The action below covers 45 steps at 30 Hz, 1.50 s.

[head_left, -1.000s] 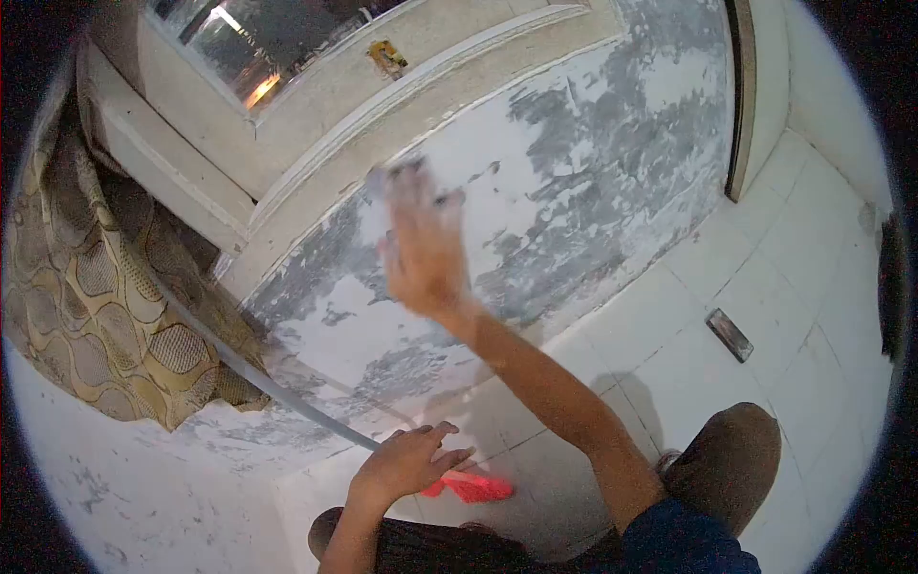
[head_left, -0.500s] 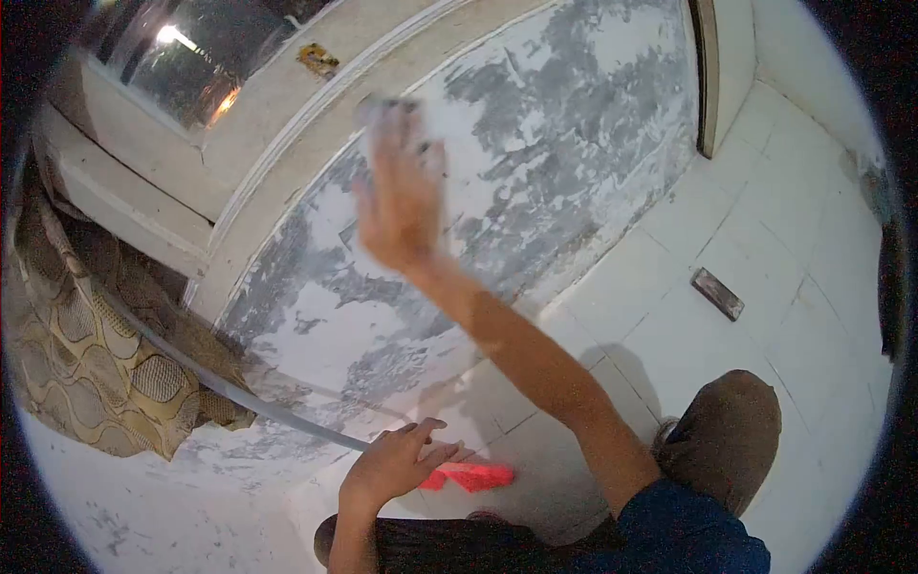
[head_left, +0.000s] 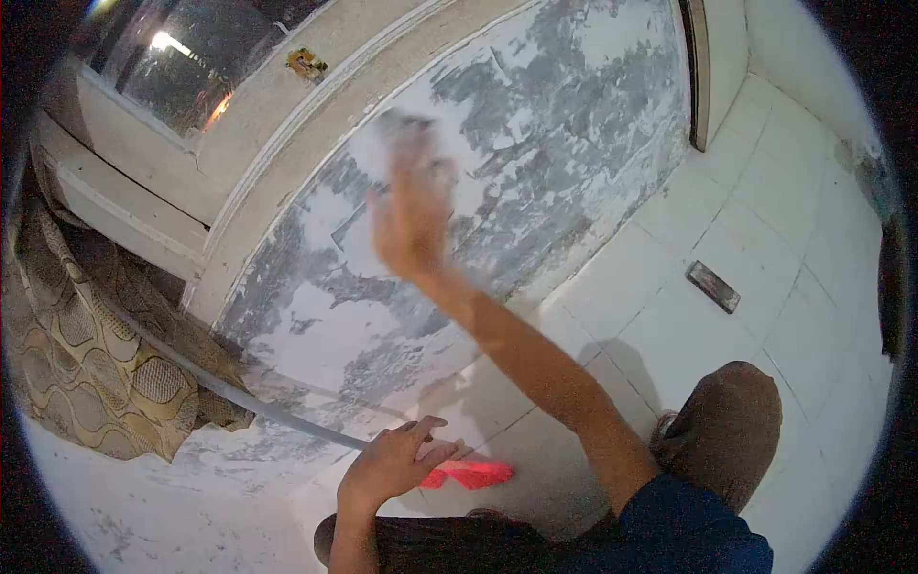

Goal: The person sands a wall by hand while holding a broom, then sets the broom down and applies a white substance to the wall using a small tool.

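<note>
Against the patchy grey and white wall, my right hand is smeared by motion. At its fingertips is a greyish object, too blurred to name, pressed at the wall's upper part. My left hand hangs over my left knee with fingers apart, holding nothing. Just beyond its fingers a bright pink-red item lies on the floor. A grey hose or pipe runs from the left and ends from view behind my left hand.
A dark rectangular block lies on the white tiled floor at right. A patterned cloth hangs at left. Above the wall is a window frame with a small yellow object on it.
My right hand has moved slightly down and to the right along the wall. My left hand stays almost where it was. The view has shifted slightly.
</note>
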Tool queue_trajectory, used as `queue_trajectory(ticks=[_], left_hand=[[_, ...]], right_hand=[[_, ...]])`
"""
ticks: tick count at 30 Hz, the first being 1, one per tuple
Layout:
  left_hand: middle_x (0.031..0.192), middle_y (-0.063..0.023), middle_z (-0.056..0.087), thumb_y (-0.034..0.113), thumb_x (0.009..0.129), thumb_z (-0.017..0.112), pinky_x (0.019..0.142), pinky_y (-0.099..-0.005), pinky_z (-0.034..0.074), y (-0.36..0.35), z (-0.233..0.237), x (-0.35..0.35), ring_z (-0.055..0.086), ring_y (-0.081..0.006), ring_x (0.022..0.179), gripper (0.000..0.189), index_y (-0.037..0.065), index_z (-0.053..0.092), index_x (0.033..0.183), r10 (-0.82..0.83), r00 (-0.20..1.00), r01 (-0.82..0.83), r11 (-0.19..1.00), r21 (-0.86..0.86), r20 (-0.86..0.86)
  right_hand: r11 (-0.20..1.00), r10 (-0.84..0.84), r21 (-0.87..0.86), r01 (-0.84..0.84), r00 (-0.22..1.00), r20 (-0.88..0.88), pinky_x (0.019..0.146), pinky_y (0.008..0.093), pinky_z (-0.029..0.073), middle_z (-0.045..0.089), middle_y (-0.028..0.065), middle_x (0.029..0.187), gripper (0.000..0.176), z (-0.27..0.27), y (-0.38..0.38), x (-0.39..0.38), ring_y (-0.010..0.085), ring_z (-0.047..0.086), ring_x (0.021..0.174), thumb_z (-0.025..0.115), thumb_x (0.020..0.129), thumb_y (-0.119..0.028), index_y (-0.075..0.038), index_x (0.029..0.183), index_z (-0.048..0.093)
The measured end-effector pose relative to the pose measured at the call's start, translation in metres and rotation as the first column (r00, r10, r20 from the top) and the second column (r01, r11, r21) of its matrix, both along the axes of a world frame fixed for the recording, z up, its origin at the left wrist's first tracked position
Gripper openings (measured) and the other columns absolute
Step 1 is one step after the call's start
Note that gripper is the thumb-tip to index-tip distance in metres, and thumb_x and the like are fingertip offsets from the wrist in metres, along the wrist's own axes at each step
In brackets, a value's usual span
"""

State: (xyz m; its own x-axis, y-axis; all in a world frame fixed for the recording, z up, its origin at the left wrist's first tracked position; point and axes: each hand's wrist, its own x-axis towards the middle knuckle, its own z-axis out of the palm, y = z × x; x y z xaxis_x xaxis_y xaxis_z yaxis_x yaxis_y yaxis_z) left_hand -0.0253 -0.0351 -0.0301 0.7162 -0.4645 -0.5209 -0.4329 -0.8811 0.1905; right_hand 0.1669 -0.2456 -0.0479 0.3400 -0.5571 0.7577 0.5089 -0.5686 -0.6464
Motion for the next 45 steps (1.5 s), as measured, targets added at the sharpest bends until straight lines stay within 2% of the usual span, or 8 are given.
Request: queue_trajectory(ticks=[6, 14, 21, 31, 37, 39, 43, 45], left_hand=[[0.114, -0.0277, 0.073, 0.054, 0.101, 0.061, 0.097, -0.0516, 0.054, 0.012, -0.020, 0.018, 0.070, -0.0456, 0.109, 0.058, 0.008, 0.061, 0.136, 0.038, 0.999, -0.038, 0.999, 0.000, 0.014], [0.114, -0.0263, 0.073, 0.053, 0.102, 0.061, 0.096, -0.0529, 0.055, 0.020, -0.001, -0.004, 0.071, -0.0464, 0.105, 0.057, 0.008, 0.060, 0.137, 0.019, 0.999, -0.018, 1.000, -0.005, 0.029], [0.115, -0.0245, 0.074, 0.053, 0.102, 0.059, 0.097, -0.0526, 0.054, 0.009, -0.011, 0.006, 0.071, -0.0448, 0.105, 0.056, 0.010, 0.059, 0.138, -0.040, 0.996, 0.038, 0.999, 0.026, 0.078], [0.119, -0.0244, 0.073, 0.056, 0.101, 0.060, 0.098, -0.0513, 0.053, 0.008, -0.002, 0.003, 0.070, -0.0444, 0.109, 0.060, 0.008, 0.059, 0.137, 0.024, 0.998, -0.025, 0.999, 0.034, 0.052], [0.118, -0.0251, 0.073, 0.055, 0.102, 0.060, 0.101, -0.0512, 0.052, 0.007, -0.011, 0.006, 0.070, -0.0454, 0.108, 0.059, 0.009, 0.059, 0.137, -0.004, 1.000, 0.005, 0.999, -0.036, 0.025], [0.118, -0.0244, 0.073, 0.055, 0.102, 0.060, 0.100, -0.0516, 0.052, 0.008, -0.005, 0.003, 0.070, -0.0453, 0.108, 0.058, 0.009, 0.059, 0.137, -0.008, 0.998, 0.008, 1.000, 0.004, 0.055], [0.118, -0.0228, 0.073, 0.055, 0.102, 0.060, 0.100, -0.0529, 0.052, 0.009, 0.011, -0.007, 0.070, -0.0451, 0.108, 0.058, 0.010, 0.059, 0.138, 0.020, 0.997, -0.024, 0.999, 0.046, 0.074], [0.122, -0.0218, 0.073, 0.054, 0.101, 0.062, 0.099, -0.0510, 0.054, 0.012, 0.005, -0.005, 0.071, -0.0426, 0.110, 0.058, 0.013, 0.058, 0.142, 0.038, 0.998, -0.041, 0.998, 0.054, 0.057]], right_hand=[[0.887, 0.059, -0.430, -0.171, 0.963, -0.261, 0.117, 0.0750, 0.020, 0.029, 0.0246, 0.169, 0.084, -0.060, 0.053, -0.028, 0.0389, 0.026, 0.158, 0.064, 0.094, -0.026, -0.001, 0.165, 0.025], [0.964, -0.242, 0.093, 0.250, 0.967, -0.083, 0.125, 0.0670, 0.010, 0.026, 0.0227, 0.172, 0.078, 0.002, -0.037, 0.012, 0.0388, 0.022, 0.160, 0.061, 0.097, -0.021, -0.003, 0.165, 0.027], [0.861, 0.157, -0.477, -0.179, 0.984, -0.086, 0.122, 0.0709, 0.013, 0.033, 0.0204, 0.169, 0.075, -0.022, 0.048, -0.026, 0.0370, 0.028, 0.158, 0.058, 0.096, -0.025, -0.005, 0.163, 0.033], [0.953, -0.287, 0.091, 0.290, 0.957, -0.045, 0.123, 0.0668, 0.013, 0.038, 0.0242, 0.165, 0.071, -0.023, -0.030, 0.016, 0.0409, 0.029, 0.157, 0.058, 0.096, -0.011, -0.002, 0.162, 0.033], [0.802, 0.145, -0.564, -0.199, 0.979, -0.140, 0.122, 0.0694, 0.018, 0.037, 0.0206, 0.167, 0.068, -0.065, 0.054, -0.026, 0.0374, 0.037, 0.152, 0.059, 0.095, -0.026, -0.001, 0.156, 0.041], [0.892, -0.044, -0.451, -0.035, 0.985, -0.164, 0.123, 0.0698, 0.016, 0.034, 0.0159, 0.170, 0.066, -0.087, 0.025, -0.003, 0.0353, 0.033, 0.155, 0.055, 0.100, -0.026, -0.006, 0.160, 0.038], [0.865, -0.143, 0.474, 0.164, 0.986, -0.081, 0.127, 0.0631, 0.013, 0.028, 0.0221, 0.171, 0.072, -0.088, -0.053, 0.026, 0.0391, 0.022, 0.160, 0.059, 0.098, -0.016, -0.001, 0.163, 0.032], [0.930, -0.182, 0.302, 0.210, 0.976, -0.119, 0.126, 0.0649, 0.013, 0.027, 0.0224, 0.171, 0.072, -0.093, -0.027, 0.023, 0.0398, 0.022, 0.160, 0.058, 0.098, -0.015, 0.000, 0.163, 0.031]])
